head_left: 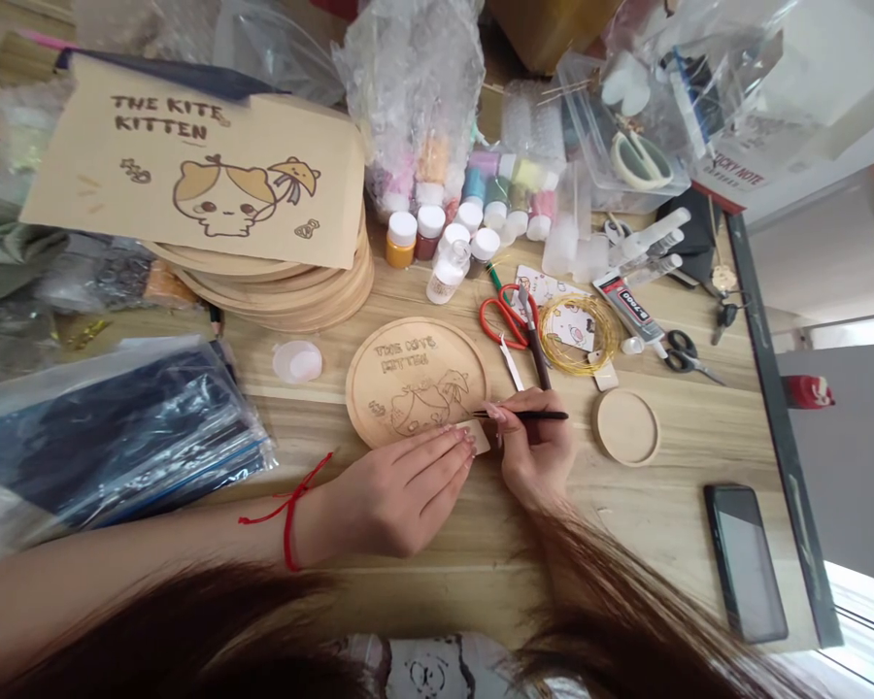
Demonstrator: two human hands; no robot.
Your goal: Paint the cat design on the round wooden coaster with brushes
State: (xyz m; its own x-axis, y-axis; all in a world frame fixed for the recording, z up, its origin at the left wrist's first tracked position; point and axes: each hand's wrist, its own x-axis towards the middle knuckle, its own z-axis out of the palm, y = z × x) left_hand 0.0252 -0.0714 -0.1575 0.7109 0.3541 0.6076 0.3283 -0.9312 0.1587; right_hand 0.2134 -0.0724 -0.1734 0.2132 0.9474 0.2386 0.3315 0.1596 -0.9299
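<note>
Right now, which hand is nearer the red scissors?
Right. The right hand, holding a fine brush, is just below the red scissors in view. The left hand is farther away, down and left of them, on the wooden disc.

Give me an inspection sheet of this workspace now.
Surface: wooden table, crowded with craft supplies.
Job's things: wooden disc with a drawn kitten design; fine brush.
Hands: right hand holds the brush over the disc; left hand rests on the disc.
Clutter: paint pots, red scissors, gold wire, plastic bags, stacked wooden discs, phone.
Cables: nothing seen.
Surroundings: bright window at lower right.
</note>
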